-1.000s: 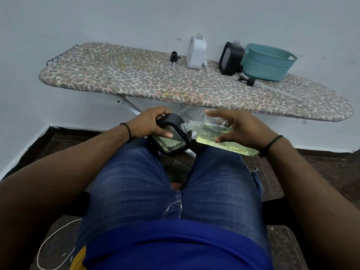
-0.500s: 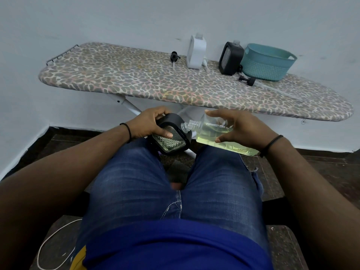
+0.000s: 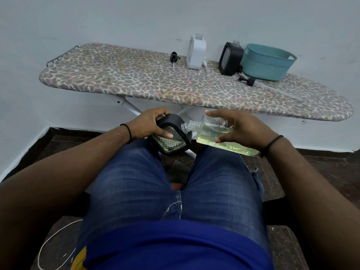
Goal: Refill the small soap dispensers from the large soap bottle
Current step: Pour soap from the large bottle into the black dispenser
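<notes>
Over my knees, my left hand [image 3: 150, 123] grips a small black dispenser [image 3: 171, 142] with a clear faceted window. The dispenser is tilted toward me. My right hand [image 3: 240, 127] holds the large clear soap bottle [image 3: 212, 136] of yellow-green liquid nearly on its side. The bottle's open threaded neck sits at the upper right edge of the dispenser. On the ironing board [image 3: 136, 80] stand a white dispenser [image 3: 196, 52] and a second black dispenser [image 3: 229, 58], both without pumps. Two black pump heads, one [image 3: 174, 57] and another [image 3: 247, 80], lie on the board.
A teal plastic basket [image 3: 266, 62] stands at the back right of the board, against the black dispenser. The board's white legs [image 3: 128, 105] run down behind my hands. A white cord [image 3: 48, 244] lies on the dark floor at my left.
</notes>
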